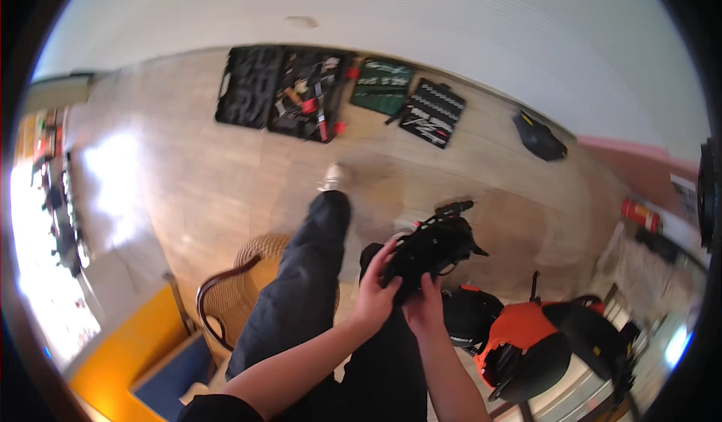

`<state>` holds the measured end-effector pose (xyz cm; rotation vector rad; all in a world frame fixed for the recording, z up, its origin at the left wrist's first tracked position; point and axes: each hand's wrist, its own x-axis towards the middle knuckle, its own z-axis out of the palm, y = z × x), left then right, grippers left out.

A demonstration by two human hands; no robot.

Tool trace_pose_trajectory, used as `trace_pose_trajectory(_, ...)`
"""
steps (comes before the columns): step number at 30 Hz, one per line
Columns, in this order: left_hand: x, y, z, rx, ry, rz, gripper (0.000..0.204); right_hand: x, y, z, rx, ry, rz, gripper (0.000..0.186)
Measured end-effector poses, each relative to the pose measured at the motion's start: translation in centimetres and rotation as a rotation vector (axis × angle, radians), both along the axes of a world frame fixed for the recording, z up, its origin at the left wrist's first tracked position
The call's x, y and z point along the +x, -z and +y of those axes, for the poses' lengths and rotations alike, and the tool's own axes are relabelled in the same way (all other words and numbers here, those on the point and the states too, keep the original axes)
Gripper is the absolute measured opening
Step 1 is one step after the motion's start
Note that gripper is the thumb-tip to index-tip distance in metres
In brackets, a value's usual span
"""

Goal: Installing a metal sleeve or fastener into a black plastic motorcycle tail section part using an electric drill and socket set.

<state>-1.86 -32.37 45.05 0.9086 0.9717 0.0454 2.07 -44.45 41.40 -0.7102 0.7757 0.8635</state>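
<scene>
Evidently both hands are busy: the left hand (374, 296) grips the left side of a black device with thin protruding parts (432, 250), the right hand (425, 309) grasps its near edge, over the right leg (387, 362). Orange-and-black gear (517, 327) sits just right of them, a wicker armchair (223, 299) leftward, an open tool case (247, 91) well beyond

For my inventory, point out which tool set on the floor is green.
It's the middle set, between the large open case and the smaller case, both black.
</scene>
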Motion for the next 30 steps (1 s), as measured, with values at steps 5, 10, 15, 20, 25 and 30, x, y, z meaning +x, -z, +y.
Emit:
trace_pose_trajectory(5,-3.7,-0.6,0.6,-0.071,-0.226,-0.028,0.073,0.0,-1.5,2.8,-0.19,-0.298,-0.036,0.07)
trace_pose_trajectory(10,-7.4,-0.2,1.5,-0.251,-0.391,-0.196,0.088,-0.2,-1.6,5.1,-0.284,-0.546,-0.188,0.069)
trace_pose_trajectory(15,-12.9,-0.5,5.0,-0.357,-0.425,-0.408,0.1,-1.3,-2.5,9.5,-0.312,-0.728,-0.289,0.067)
trace_pose_trajectory(20,-24.9,-1.7,12.9,-0.312,-0.478,-0.51,0.087,-0.9,-3.8,11.4,-0.322,-0.807,-0.355,0.069)
trace_pose_trajectory(25,-40.6,-3.8,17.3,0.181,-0.683,0.195,0.044,-1.3,-3.2,14.5,-0.22,-0.935,-0.181,0.047)
trace_pose_trajectory(30,-58.3,-2.5,13.6,1.042,-0.497,1.179,0.042,-1.6,-3.6,18.7,-0.014,-0.997,-0.079,0.047)
